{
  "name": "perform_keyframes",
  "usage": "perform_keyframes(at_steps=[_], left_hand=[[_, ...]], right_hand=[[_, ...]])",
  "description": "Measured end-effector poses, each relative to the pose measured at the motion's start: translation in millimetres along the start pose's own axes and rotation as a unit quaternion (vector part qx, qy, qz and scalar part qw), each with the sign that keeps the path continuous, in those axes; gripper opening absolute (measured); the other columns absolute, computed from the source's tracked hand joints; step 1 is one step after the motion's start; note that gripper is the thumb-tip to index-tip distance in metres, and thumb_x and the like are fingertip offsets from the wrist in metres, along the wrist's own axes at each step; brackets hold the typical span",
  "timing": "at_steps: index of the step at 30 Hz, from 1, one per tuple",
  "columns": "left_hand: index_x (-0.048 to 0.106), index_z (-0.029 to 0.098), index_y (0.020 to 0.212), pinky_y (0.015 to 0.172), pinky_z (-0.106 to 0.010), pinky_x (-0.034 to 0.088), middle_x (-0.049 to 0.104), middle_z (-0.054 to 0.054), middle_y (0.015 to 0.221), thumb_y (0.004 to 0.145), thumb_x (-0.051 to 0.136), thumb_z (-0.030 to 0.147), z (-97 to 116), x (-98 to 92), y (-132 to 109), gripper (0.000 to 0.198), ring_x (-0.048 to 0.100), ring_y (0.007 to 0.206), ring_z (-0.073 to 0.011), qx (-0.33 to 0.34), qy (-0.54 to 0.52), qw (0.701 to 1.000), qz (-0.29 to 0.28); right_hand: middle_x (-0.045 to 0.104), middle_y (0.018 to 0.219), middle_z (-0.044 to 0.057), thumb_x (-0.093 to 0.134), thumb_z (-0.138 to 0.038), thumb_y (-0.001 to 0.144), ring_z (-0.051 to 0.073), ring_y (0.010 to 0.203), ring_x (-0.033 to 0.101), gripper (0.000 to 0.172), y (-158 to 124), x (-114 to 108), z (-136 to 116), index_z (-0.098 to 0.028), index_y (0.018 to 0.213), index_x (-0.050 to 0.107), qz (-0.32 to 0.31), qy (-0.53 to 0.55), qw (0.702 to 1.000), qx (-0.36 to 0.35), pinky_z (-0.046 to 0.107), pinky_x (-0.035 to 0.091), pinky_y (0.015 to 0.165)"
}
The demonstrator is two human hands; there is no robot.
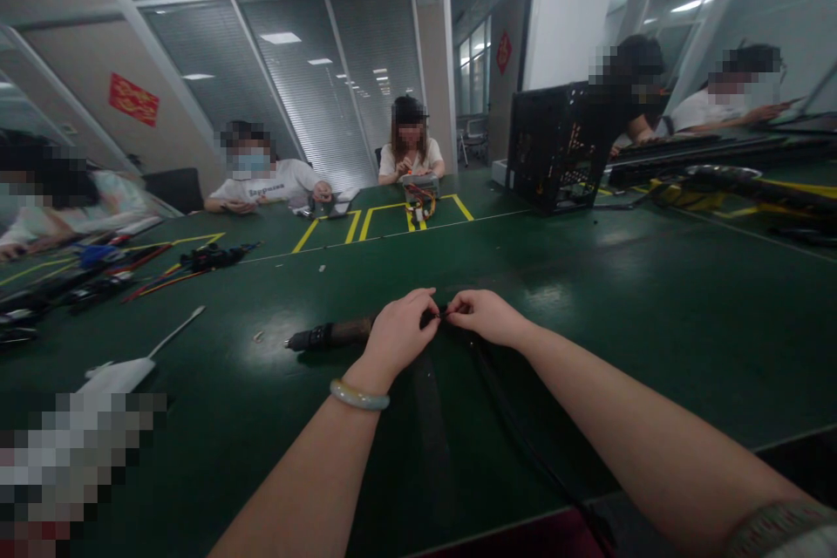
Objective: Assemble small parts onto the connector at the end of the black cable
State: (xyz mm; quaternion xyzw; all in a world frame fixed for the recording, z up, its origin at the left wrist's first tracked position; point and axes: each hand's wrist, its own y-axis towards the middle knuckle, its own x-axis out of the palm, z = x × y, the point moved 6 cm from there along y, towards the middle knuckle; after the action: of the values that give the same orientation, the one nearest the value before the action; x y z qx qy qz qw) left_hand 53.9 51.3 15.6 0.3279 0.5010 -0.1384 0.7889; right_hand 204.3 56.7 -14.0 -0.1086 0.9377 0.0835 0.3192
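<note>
A dark electric screwdriver [346, 332] lies on the green table, its bit end pointing left. My left hand [404, 324] is closed over its rear end, with thumb and fingers pinched near a small black part, so the screwdriver's back is hidden. Close to its right, my right hand [482, 314] is also closed, fingertips pinching what looks like the black cable's end at the tail of the tool. The join between them is too small to make out. From below the right hand, the black cable [510, 414] curves down toward the table's front edge.
A black computer case [555, 148] stands at the back right. Loose wires [213, 257] lie at the left, and a white cable [176, 333] nearer me. Yellow tape [366, 222] marks the green table [686, 323]. Several people sit around it, a small wired device [422, 192] before one.
</note>
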Motion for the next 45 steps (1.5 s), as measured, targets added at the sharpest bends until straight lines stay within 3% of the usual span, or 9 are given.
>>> perform_keyframes(at_steps=[9, 15, 22, 45], left_hand=[[0.061, 0.024, 0.095, 0.096, -0.037, 0.046, 0.059, -0.003, 0.124, 0.081, 0.062, 0.022, -0.2, 0.3, -0.4, 0.015, 0.057, 0.111, -0.0219, 0.004, -0.002, 1.0, 0.008], [0.06, 0.023, 0.087, 0.093, -0.036, 0.047, 0.062, -0.002, 0.119, 0.082, 0.06, 0.02, -2.2, 1.4, -0.1, 0.005, 0.059, 0.107, -0.0206, -0.001, -0.006, 1.0, 0.006], [0.06, 0.022, 0.093, 0.095, -0.037, 0.046, 0.061, -0.004, 0.119, 0.08, 0.064, 0.022, -1.7, 0.0, 0.0, 0.014, 0.057, 0.109, -0.022, -0.012, -0.011, 1.0, 0.009], [0.062, 0.022, 0.089, 0.095, -0.037, 0.046, 0.063, -0.004, 0.113, 0.082, 0.061, 0.023, -1.2, 0.3, 0.1, 0.007, 0.059, 0.106, -0.0216, -0.015, -0.014, 1.0, 0.005]], right_hand=[[0.07, 0.08, 0.001, 0.065, -0.026, 0.08, 0.015, 0.072, 0.064, 0.011, 2.2, 1.7, 4.9, -0.018, 0.087, 0.069, 0.0, 0.001, 1.0, 0.003, 0.023, 0.046, 0.062], [0.07, 0.081, 0.001, 0.064, -0.026, 0.08, 0.014, 0.071, 0.064, 0.011, 1.8, 1.4, 4.5, -0.018, 0.087, 0.068, 0.004, 0.0, 1.0, 0.006, 0.023, 0.046, 0.061], [0.07, 0.081, 0.001, 0.063, -0.027, 0.081, 0.014, 0.072, 0.064, 0.011, 0.7, 0.7, 3.3, -0.018, 0.086, 0.068, 0.005, 0.006, 1.0, 0.007, 0.023, 0.046, 0.062], [0.068, 0.078, 0.0, 0.064, -0.024, 0.079, 0.014, 0.07, 0.063, 0.01, 1.4, -0.4, 4.2, -0.017, 0.085, 0.067, 0.014, 0.025, 1.0, 0.001, 0.022, 0.046, 0.06]])
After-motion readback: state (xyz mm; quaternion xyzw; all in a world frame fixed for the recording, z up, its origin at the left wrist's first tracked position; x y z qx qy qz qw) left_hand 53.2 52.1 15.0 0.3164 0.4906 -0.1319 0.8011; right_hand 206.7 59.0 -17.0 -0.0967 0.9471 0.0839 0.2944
